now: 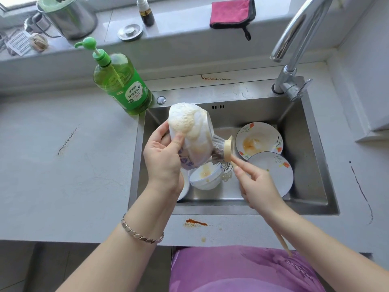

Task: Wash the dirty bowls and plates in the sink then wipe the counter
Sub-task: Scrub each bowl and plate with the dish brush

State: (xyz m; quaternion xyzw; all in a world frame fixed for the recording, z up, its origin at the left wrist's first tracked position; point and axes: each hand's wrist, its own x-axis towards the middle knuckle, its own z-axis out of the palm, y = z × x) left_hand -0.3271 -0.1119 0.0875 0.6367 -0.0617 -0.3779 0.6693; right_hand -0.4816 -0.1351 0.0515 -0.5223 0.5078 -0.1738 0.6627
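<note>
Getting scrubbed over the steel sink (pixel 311 157) right now: a white bowl (pixel 195 142) covered in foamy suds, tipped on its side with the mouth facing right. It's gripped by the left hand (pixel 163 159), thumb pressed on the near side and fingers curled round the far side. A wooden dish brush (pixel 228 147) is held by the right hand (pixel 256 186), fingers wrapped round the handle, bristles shoved into the bowl's mouth. Down in the basin, a second dirty bowl (pixel 207 175) is sat below the held one, and two flower-pattern plates are stacked at the right, the far plate (pixel 259 140) smeared orange, the near plate (pixel 273 175) overlapping it. A green dish soap bottle (pixel 124 85) is parked on the tabletop (pixel 63 165) at the sink's far-left corner. A sauce stain (pixel 195 222) is smeared on the near edge.
</note>
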